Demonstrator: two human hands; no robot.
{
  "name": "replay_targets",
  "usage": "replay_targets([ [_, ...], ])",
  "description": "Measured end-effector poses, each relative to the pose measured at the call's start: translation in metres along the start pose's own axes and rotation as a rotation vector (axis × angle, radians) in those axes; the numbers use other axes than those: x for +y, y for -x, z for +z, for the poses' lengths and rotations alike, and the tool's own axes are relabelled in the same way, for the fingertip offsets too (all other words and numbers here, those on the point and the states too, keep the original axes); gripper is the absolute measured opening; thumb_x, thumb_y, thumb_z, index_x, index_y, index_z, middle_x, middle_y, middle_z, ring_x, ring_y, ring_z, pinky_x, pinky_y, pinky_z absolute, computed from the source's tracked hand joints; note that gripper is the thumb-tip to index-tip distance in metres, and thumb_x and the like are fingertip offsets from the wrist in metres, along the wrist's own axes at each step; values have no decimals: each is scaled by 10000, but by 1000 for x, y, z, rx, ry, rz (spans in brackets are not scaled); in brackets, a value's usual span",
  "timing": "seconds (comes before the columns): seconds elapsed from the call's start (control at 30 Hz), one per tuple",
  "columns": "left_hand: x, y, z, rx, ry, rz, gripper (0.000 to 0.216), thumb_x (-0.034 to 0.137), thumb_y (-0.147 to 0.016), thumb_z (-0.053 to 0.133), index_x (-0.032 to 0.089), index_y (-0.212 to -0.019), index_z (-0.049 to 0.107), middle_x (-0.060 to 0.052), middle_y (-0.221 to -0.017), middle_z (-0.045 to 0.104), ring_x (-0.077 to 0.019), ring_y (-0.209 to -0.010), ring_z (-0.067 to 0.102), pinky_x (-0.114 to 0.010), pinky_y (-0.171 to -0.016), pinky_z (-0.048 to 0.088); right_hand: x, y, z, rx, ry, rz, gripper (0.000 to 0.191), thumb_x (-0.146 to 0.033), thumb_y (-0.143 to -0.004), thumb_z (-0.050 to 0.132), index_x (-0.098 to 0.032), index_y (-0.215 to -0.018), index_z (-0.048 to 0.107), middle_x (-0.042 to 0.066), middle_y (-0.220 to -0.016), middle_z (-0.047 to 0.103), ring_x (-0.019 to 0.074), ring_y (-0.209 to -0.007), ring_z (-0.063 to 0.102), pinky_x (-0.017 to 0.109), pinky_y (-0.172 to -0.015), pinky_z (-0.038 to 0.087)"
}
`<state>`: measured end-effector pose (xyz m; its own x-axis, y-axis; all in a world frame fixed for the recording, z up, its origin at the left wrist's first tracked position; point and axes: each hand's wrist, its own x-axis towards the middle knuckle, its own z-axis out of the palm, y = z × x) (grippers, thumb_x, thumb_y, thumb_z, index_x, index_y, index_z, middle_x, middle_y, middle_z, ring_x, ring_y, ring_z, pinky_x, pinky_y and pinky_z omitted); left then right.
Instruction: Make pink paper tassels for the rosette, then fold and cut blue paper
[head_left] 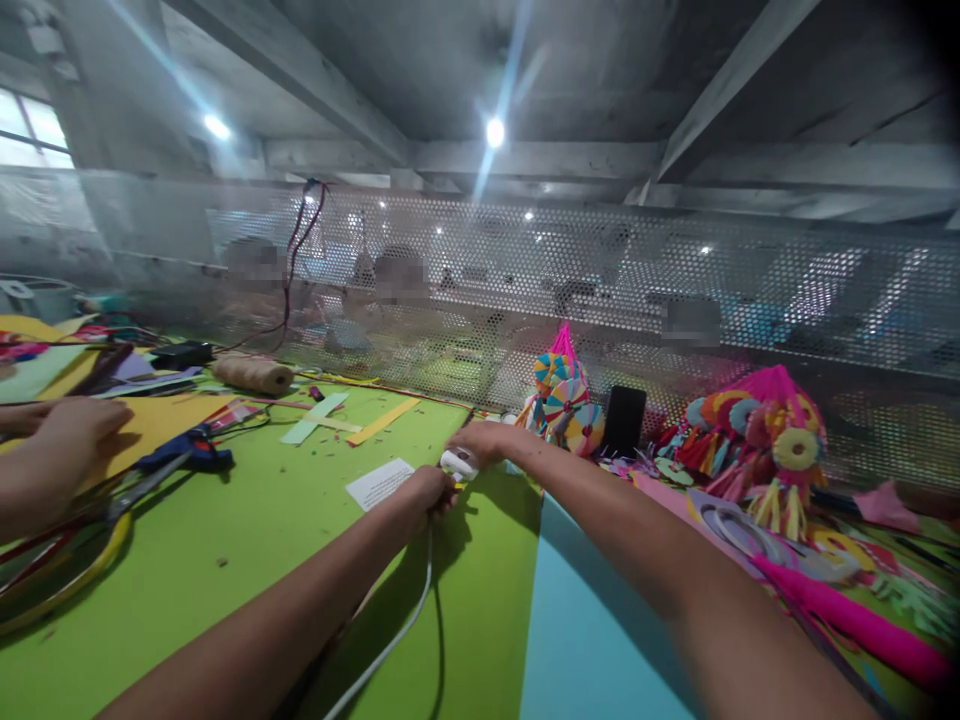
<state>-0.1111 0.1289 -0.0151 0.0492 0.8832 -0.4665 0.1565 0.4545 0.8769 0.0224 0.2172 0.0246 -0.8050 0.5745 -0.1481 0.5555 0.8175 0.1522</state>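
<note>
Near the middle of the green table point(277, 590), my two hands meet at a small white rounded piece with dark marks point(459, 462); its kind is unclear. My right hand point(487, 440) is closed over its far side. On the near side my left hand point(429, 490) is closed, fingers pinched, and a white cable point(416, 610) runs down from it toward me. The fingertips are partly hidden. A printed white paper slip point(381, 484) lies just left of my left hand. Light blue paper point(592, 620) lies below my right forearm.
Another person's hands point(67, 450) are on yellow paper point(165, 425) at left, near scissors point(150, 485). Behind stand a twine spool point(251, 373) and a perforated metal screen point(465, 300). Paper ornaments point(566, 400), a phone point(624, 420) and pink-netted ornaments point(780, 430) are at right.
</note>
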Motion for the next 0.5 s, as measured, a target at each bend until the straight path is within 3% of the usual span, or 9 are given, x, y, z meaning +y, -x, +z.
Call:
replay_targets([
  [0.2, -2, 6, 4, 34, -16, 57, 284, 155, -850, 387, 133, -585, 486, 19, -429, 442, -61, -328, 340, -187, -340, 196, -4, 6, -3, 14, -43, -12, 633, -159, -607, 728, -199, -1211, 541, 85, -1184, 618, 244, -1009, 591, 277, -789, 450],
  [0.37, -4, 16, 3, 32, -59, 145, 229, 185, -867, 373, 119, -712, 529, 1, -432, 512, -83, -318, 387, -197, -358, 242, -2, 13, -6, 44, -81, -10, 577, -160, -614, 724, -191, -1162, 547, 82, -1157, 621, 235, -996, 595, 273, -794, 447],
  [0.43, -6, 22, -3, 43, -164, 195, 242, 221, -891, 354, 125, -766, 538, -15, -457, 548, -106, -338, 438, -207, -379, 286, 0, 15, -6, 55, -94, -3, 585, -164, -605, 732, -188, -1158, 540, 82, -1150, 620, 231, -993, 593, 268, -786, 448],
  [0.5, -7, 29, -10, 101, -439, 336, 281, 252, -913, 336, 125, -804, 561, -40, -510, 586, -128, -384, 496, -227, -426, 343, 0, 16, -6, 64, -105, 6, 609, -157, -598, 736, -189, -1169, 529, 82, -1157, 614, 231, -1002, 588, 267, -787, 447],
])
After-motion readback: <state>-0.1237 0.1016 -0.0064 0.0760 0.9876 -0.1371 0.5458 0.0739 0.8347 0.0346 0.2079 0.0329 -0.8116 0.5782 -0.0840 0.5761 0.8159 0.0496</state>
